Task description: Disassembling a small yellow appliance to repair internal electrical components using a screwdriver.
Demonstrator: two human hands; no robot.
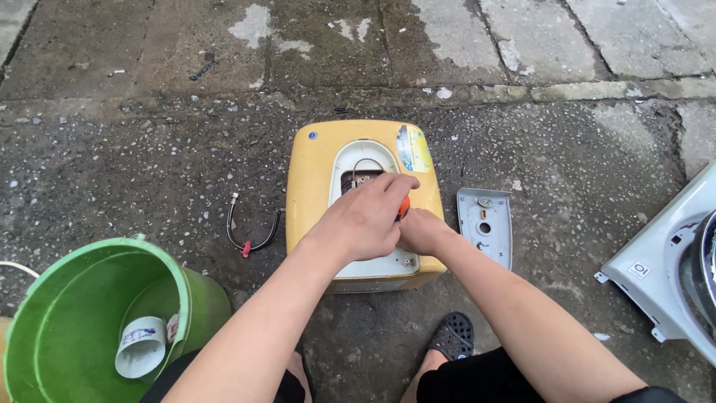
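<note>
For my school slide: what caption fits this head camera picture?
Both hands, left hand and right hand, grip an orange-handled tool over an opened yellow appliance on wet pavement.

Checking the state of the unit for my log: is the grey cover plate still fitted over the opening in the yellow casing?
No: the grey cover plate lies on the ground right of the yellow casing, leaving its opening uncovered.

A yellow-and-blue oblong label [414,148] sits on the yellow casing's [313,186] top-right corner.
</note>
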